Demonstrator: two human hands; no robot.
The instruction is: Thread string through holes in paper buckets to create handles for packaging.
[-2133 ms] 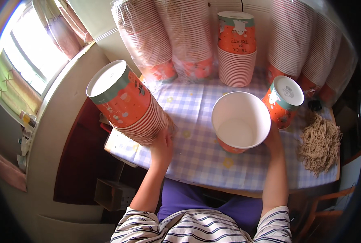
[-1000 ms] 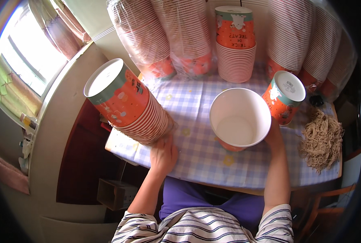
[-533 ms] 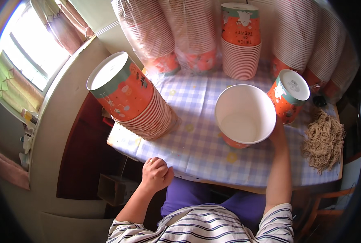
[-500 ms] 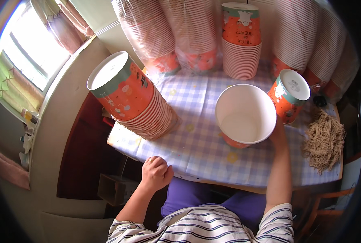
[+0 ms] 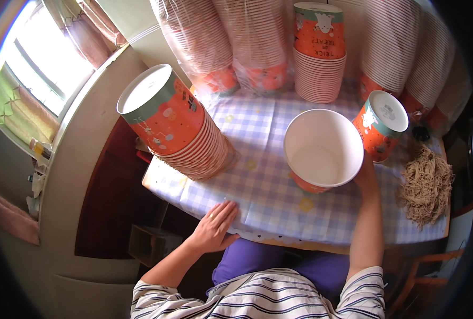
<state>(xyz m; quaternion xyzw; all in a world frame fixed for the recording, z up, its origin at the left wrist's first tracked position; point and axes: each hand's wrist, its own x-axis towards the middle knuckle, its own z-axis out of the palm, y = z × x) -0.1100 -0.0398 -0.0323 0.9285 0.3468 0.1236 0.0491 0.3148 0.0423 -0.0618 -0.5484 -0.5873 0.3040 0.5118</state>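
Observation:
A large open paper bucket (image 5: 321,154), white inside and orange outside, sits with its mouth facing me. My right hand (image 5: 364,173) is at its right side and grips it there; most of its fingers are hidden by the bucket. My left hand (image 5: 218,226), with a ring on one finger, lies flat at the table's front edge, fingers stretched out and holding nothing. Just right of the open bucket, an upside-down orange and green paper bucket (image 5: 380,126) stands close to my right hand. To the left rises a stack of upturned paper buckets (image 5: 178,125).
A checked cloth covers the table (image 5: 263,196). At the back stand another bucket stack (image 5: 320,53) and several plastic-wrapped stacks (image 5: 194,42). A heap of tan string (image 5: 427,186) lies at the right end. A window (image 5: 40,53) is at upper left, a wooden chair (image 5: 422,276) at lower right.
My left hand has opened from a loose fist and moved slightly right onto the table's edge. My right hand stays at the open bucket. The whole view has shifted a little.

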